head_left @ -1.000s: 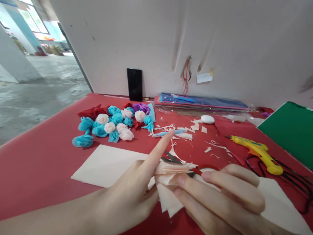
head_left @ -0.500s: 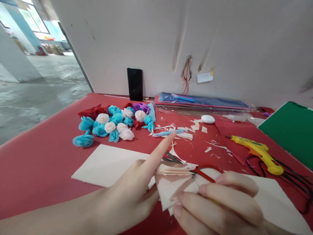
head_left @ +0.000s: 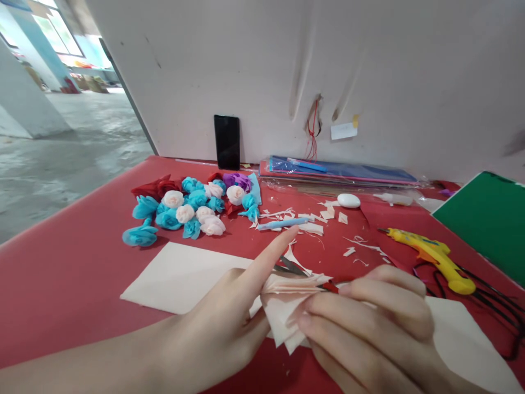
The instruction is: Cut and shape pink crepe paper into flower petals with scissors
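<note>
Your right hand (head_left: 377,323) and left hand (head_left: 219,314) pinch the paper (head_left: 281,317) between them, one left finger sticking out. It looks folded but unfinished. Scissors (head_left: 292,266) show just behind, and a sheet (head_left: 172,273) lies flat, seemingly unused. Farther off are cut scraps (head_left: 327,212) and many made flowers (head_left: 196,198).

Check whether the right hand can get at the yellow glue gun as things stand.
Probably yes. The yellow glue gun lies just beyond the right hand, and nothing tall appears to stand between them, though that hand is at the folded paper and would likely need to leave it.
</note>
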